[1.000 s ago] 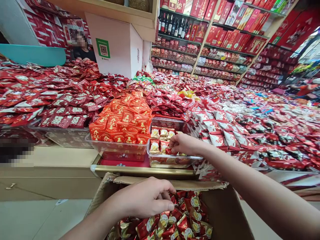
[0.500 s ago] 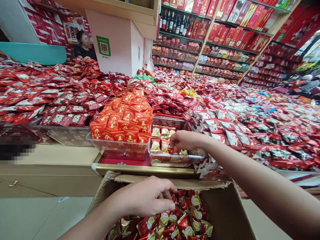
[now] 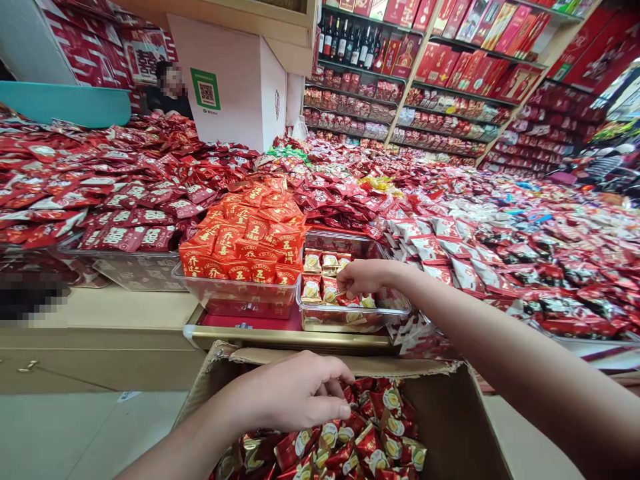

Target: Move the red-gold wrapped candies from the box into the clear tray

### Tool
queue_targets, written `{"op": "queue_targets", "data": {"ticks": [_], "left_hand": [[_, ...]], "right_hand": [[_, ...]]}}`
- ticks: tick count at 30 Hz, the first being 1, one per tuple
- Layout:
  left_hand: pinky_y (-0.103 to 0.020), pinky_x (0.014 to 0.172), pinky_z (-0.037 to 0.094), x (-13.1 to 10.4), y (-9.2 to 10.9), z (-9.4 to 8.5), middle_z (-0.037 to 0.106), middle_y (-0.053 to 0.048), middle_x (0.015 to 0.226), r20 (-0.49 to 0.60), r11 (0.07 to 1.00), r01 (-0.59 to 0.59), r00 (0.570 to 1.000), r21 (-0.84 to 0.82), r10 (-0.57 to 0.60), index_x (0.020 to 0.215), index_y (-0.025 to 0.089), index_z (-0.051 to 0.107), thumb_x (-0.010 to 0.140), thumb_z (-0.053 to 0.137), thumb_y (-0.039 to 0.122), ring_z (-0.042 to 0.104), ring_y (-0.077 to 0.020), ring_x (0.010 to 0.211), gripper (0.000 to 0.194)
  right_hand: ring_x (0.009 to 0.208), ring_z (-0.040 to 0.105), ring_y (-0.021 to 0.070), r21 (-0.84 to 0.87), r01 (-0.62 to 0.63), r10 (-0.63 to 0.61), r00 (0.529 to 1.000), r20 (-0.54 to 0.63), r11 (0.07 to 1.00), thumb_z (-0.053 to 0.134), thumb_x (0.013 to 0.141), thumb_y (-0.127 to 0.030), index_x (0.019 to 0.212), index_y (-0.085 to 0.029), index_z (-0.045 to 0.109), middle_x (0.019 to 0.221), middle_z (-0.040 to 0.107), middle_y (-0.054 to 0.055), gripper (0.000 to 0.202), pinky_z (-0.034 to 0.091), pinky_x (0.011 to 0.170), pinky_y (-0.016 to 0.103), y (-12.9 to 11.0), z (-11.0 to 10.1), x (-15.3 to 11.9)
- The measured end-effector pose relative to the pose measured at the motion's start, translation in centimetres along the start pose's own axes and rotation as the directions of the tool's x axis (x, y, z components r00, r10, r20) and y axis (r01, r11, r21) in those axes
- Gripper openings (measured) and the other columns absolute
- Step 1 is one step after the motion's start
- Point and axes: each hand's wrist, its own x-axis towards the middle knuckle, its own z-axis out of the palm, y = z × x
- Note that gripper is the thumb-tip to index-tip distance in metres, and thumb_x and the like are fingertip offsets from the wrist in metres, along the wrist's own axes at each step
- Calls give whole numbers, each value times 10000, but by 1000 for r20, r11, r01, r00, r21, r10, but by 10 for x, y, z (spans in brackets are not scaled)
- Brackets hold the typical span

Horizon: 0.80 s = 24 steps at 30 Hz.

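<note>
My right hand [image 3: 367, 277] reaches into a clear plastic bin [image 3: 350, 320], its fingers pinched down on a small red-and-gold wrapped candy, mostly hidden beneath them. Rows of the same wrapped candies [image 3: 311, 288] lie at the bin's left side. Lower down, my left hand [image 3: 305, 390] hovers over an open cardboard box [image 3: 450, 413], fingers loosely curved and thumb apart, with nothing visible in it. Loose red-and-gold candies [image 3: 370, 447] fill the bottom of that box.
Left of the bin stands another clear bin heaped with orange-red packets [image 3: 250, 247]. Piles of red and white packets [image 3: 450, 247] spread to the right. A white pillar panel with a QR sign [image 3: 205, 89] rises behind, and a person [image 3: 170, 93] is at the back left.
My right hand has shifted very slightly left in the bin, and a candy under its fingers now lies among the others. The left hand stays in place over the box.
</note>
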Motion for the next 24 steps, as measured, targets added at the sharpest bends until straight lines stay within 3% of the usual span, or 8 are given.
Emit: {"op": "queue_targets", "data": {"ticks": [12,24], "left_hand": [[-233,637,450,1,-5,2,681,-36,932,4,1000,-20,1000,5,19,1073,235,555,770,530,348,627,-173,750,324],[-229,637,451,0,-2,0,681,-39,921,1,1000,-22,1000,6,22,1060,224,566,773,531,335,622,-174,752,310]], "right_hand": [[518,544,89,287,-4,28,996,-80,958,546,668,-102,704,-167,497,598,546,-23,89,457,486,189,-2,19,1],[553,558,97,304,3,18,998,-65,953,598,639,-134,687,-169,526,583,572,-33,93,452,505,180,0,17,-1]]}}
